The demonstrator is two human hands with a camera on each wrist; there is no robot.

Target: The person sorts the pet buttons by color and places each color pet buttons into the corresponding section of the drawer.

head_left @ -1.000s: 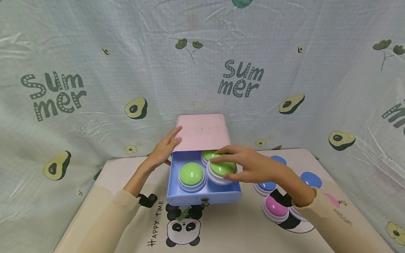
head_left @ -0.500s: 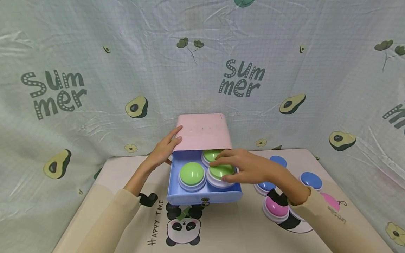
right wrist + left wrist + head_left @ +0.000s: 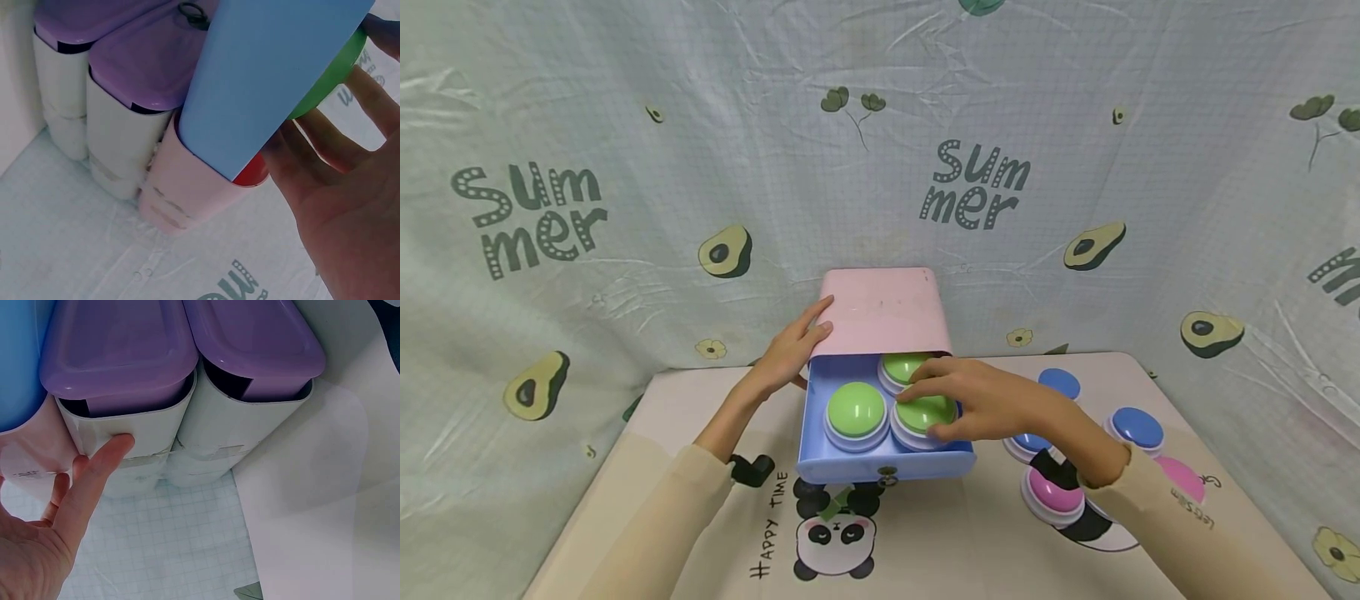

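A pink drawer casing (image 3: 880, 312) has its blue drawer (image 3: 887, 467) pulled out toward me. Inside, one green dome button (image 3: 856, 410) sits front left and another (image 3: 901, 367) lies further back, partly under the casing. My right hand (image 3: 988, 398) grips the front-right green push button (image 3: 925, 412) with fingers and thumb spread round its dome and white base, low in the drawer. Along the casing's left edge my left hand (image 3: 784, 358) rests with extended fingers. In the right wrist view the blue drawer wall hides most of the held button.
Right of the drawer, blue dome buttons (image 3: 1138, 427) and pink ones (image 3: 1055, 490) stand on the table, partly behind my right forearm. Purple drawers (image 3: 125, 344) in white casings are stacked below the blue one. A printed curtain (image 3: 775, 183) hangs close behind.
My right hand has lowered the front-right green button slightly, from tilted and higher to level beside the others. The left hand stays on the casing.
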